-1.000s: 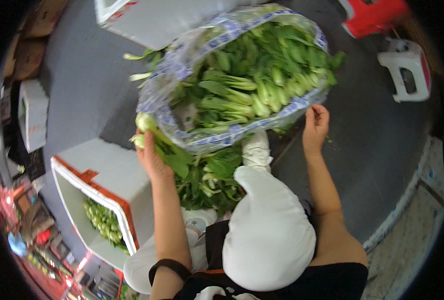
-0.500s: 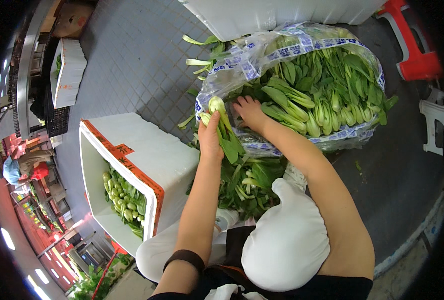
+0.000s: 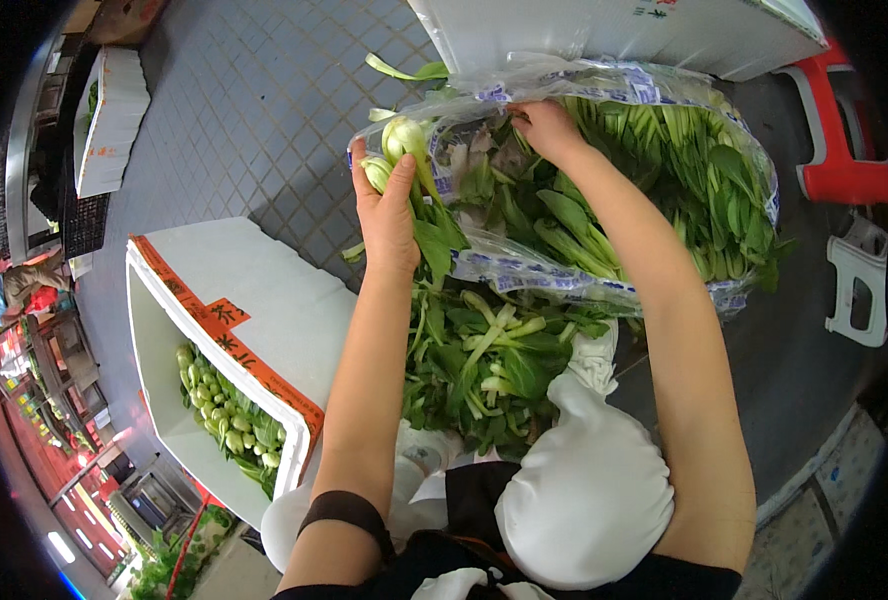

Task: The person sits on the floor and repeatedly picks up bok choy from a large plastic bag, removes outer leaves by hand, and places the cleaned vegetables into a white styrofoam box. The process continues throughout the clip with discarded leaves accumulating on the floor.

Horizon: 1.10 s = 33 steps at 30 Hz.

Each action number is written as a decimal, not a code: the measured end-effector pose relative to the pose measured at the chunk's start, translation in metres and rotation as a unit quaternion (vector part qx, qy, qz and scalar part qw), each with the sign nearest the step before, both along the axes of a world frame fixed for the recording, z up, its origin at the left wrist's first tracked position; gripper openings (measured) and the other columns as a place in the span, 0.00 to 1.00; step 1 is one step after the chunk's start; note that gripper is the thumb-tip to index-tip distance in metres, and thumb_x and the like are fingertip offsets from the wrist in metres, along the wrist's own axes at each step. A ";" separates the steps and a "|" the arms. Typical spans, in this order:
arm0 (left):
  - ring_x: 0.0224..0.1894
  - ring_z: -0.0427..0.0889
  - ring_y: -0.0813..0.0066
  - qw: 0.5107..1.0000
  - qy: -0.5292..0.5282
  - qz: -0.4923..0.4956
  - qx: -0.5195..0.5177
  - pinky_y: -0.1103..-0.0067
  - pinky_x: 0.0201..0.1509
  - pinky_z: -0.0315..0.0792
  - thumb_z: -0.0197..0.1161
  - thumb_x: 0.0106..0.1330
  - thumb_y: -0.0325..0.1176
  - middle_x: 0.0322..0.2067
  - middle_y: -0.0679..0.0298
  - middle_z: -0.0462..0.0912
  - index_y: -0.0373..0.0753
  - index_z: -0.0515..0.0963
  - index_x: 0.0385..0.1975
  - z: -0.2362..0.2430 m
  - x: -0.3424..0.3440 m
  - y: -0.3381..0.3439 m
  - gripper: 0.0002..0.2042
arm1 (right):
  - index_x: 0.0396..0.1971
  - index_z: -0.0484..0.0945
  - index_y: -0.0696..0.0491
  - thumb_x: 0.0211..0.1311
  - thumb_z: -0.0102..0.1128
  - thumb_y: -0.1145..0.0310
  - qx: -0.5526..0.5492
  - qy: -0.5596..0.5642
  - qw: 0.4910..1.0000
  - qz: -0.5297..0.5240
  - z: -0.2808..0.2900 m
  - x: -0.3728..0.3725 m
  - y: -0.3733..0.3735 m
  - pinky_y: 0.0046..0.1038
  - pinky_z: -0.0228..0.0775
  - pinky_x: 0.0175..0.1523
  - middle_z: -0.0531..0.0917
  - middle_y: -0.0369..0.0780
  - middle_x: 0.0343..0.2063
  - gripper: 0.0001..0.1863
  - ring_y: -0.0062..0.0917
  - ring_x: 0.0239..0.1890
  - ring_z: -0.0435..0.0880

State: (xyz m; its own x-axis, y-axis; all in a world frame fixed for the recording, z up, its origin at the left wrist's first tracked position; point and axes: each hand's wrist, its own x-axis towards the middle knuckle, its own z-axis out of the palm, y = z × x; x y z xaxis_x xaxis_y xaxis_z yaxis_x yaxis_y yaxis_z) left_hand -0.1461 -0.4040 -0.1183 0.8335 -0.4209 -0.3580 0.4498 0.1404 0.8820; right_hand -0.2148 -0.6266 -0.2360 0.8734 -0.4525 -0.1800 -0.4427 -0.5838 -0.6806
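My left hand [image 3: 389, 215] is closed around a couple of bok choy heads [image 3: 404, 140], pale bases up and green leaves hanging down past the wrist. They are beside the left end of a large clear plastic bag [image 3: 529, 280] with blue print. Inside lie many bok choy [image 3: 729, 190], packed mostly toward the right. My right hand [image 3: 549, 130] reaches across the opening to the far rim, fingers curled on the plastic there; part of the grip is hidden. Between my legs, below the bag, sits a heap of loose leaves and stalks [image 3: 494, 360].
A white foam box [image 3: 254, 280] with orange tape lies on its side at left, bok choy [image 3: 229, 410] inside. Another foam box [image 3: 604, 40] stands beyond the bag. Red [image 3: 844, 180] and white [image 3: 859, 290] plastic stools are at right. A person [image 3: 9, 290] is far left.
My right hand has moved from among the bok choy to the bag's far rim, and the bag's left part gapes wider. My left hand, still holding bok choy, has shifted up and left.
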 end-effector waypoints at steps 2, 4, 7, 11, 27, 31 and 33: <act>0.53 0.68 0.69 1.000 0.004 0.008 -0.003 0.75 0.57 0.62 0.61 0.59 0.29 0.54 0.57 0.66 0.45 0.47 0.65 -0.001 0.003 -0.001 0.36 | 0.48 0.74 0.50 0.54 0.57 0.66 -0.028 0.034 0.997 0.068 -0.004 0.012 0.005 0.35 0.68 0.51 0.77 0.44 0.45 0.19 0.39 0.47 0.76; 0.53 0.68 0.69 1.000 0.011 0.012 -0.008 0.75 0.57 0.62 0.61 0.60 0.29 0.54 0.57 0.66 0.44 0.47 0.65 -0.003 0.005 -0.004 0.36 | 0.44 0.75 0.51 0.51 0.62 0.64 -0.119 -0.020 0.989 0.085 -0.007 0.016 0.023 0.36 0.68 0.48 0.80 0.43 0.40 0.18 0.39 0.44 0.77; 0.52 0.68 0.70 1.000 0.009 0.014 0.005 0.75 0.55 0.64 0.60 0.60 0.29 0.54 0.58 0.66 0.44 0.48 0.65 -0.013 0.009 0.001 0.35 | 0.38 0.73 0.53 0.44 0.66 0.67 -0.143 0.039 0.981 0.122 -0.017 0.026 0.047 0.38 0.67 0.46 0.77 0.43 0.36 0.18 0.40 0.43 0.74; 0.51 0.70 0.72 1.000 0.011 0.019 0.009 0.76 0.54 0.65 0.61 0.60 0.29 0.52 0.59 0.68 0.42 0.50 0.64 -0.019 0.007 0.004 0.34 | 0.42 0.71 0.51 0.43 0.65 0.65 -0.154 -0.048 0.976 0.149 -0.026 0.016 0.073 0.38 0.67 0.49 0.73 0.41 0.42 0.22 0.38 0.48 0.71; 0.32 0.77 0.71 0.974 0.222 0.003 0.053 0.74 0.31 0.73 0.58 0.62 0.33 0.35 0.63 0.76 0.40 0.65 0.49 -0.069 -0.005 0.005 0.17 | 0.36 0.71 0.56 0.62 0.48 0.76 0.344 -0.222 0.887 -0.215 0.001 -0.041 0.070 0.19 0.64 0.42 0.75 0.32 0.30 0.04 0.15 0.34 0.71; 0.32 0.76 0.73 0.971 0.204 -0.033 0.116 0.76 0.31 0.71 0.60 0.60 0.31 0.36 0.62 0.75 0.39 0.64 0.51 -0.063 -0.030 -0.016 0.19 | 0.32 0.72 0.57 0.59 0.53 0.76 0.393 -0.290 0.831 -0.267 0.016 -0.037 0.089 0.19 0.65 0.37 0.75 0.32 0.27 0.02 0.14 0.30 0.71; 0.37 0.75 0.74 0.976 0.184 -0.043 0.108 0.77 0.37 0.71 0.59 0.61 0.30 0.39 0.62 0.75 0.37 0.65 0.51 -0.065 -0.045 -0.026 0.19 | 0.32 0.73 0.58 0.56 0.56 0.75 0.325 -0.291 0.867 -0.240 0.017 -0.035 0.094 0.21 0.66 0.39 0.75 0.35 0.28 0.05 0.18 0.30 0.73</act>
